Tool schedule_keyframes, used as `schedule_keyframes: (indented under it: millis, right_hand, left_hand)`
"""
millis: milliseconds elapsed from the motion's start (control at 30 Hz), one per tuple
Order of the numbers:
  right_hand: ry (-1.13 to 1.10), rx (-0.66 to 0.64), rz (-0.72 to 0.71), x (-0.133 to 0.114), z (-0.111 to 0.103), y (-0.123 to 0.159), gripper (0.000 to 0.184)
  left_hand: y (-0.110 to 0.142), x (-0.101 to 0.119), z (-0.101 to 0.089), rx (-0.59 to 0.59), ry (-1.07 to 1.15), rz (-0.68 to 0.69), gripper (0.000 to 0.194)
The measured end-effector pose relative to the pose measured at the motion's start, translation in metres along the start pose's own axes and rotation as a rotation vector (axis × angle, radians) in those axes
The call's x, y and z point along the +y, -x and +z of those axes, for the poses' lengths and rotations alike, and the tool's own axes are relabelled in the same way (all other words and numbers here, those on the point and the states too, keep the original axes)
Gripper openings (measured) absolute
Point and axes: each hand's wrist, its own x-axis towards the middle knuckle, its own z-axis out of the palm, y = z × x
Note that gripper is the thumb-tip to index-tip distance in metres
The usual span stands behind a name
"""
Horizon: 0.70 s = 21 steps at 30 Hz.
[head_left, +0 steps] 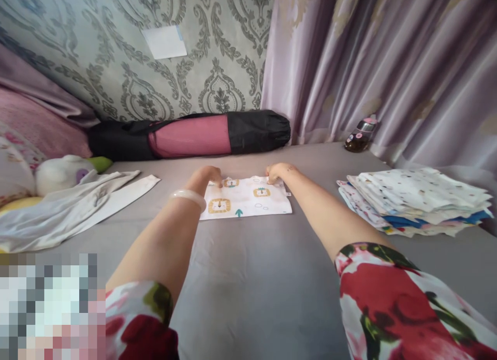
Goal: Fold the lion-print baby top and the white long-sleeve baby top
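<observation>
A small white cloth with lion prints (248,199) lies folded flat on the grey bed sheet (256,277) in front of me. My left hand (207,176), with a pale bangle on its wrist, pinches the cloth's far left corner with closed fingers. At the far right corner my right hand (276,172) grips the cloth in the same way. Both arms reach straight forward from floral sleeves.
A stack of folded printed cloths (417,199) sits at the right. A loose white garment (73,205) and a soft toy (64,174) lie at the left by pillows. A black-and-pink rolled bag (190,135) rests against the wall, a bottle (359,135) by the curtain.
</observation>
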Motion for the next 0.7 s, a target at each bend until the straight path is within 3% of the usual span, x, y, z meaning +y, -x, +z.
schedule_keyframes:
  millis: [100,167,367,533,633,700]
  right_hand:
    - [0.017,-0.031,0.023,0.0,-0.002,-0.007,0.037]
    - [0.021,-0.031,0.04,-0.002,-0.002,-0.009,0.036]
    - [-0.012,0.11,0.043,-0.008,0.014,0.021,0.047]
    - [-0.03,0.335,-0.006,-0.008,0.038,0.069,0.041]
    - [-0.091,0.436,-0.031,-0.004,0.039,0.09,0.034]
    - [-0.139,0.484,-0.042,0.001,0.032,0.1,0.029]
  left_hand:
    - [-0.002,0.001,-0.008,-0.224,-0.002,-0.087,0.038]
    - [0.002,0.002,-0.01,-0.23,0.041,-0.098,0.038]
    - [0.035,0.009,0.009,-0.083,0.118,-0.154,0.043]
    - [0.07,0.028,0.027,0.173,0.104,-0.23,0.04]
    - [0.089,0.034,0.025,0.307,0.057,-0.222,0.035]
    - [0.101,0.033,0.017,0.328,0.042,-0.208,0.032]
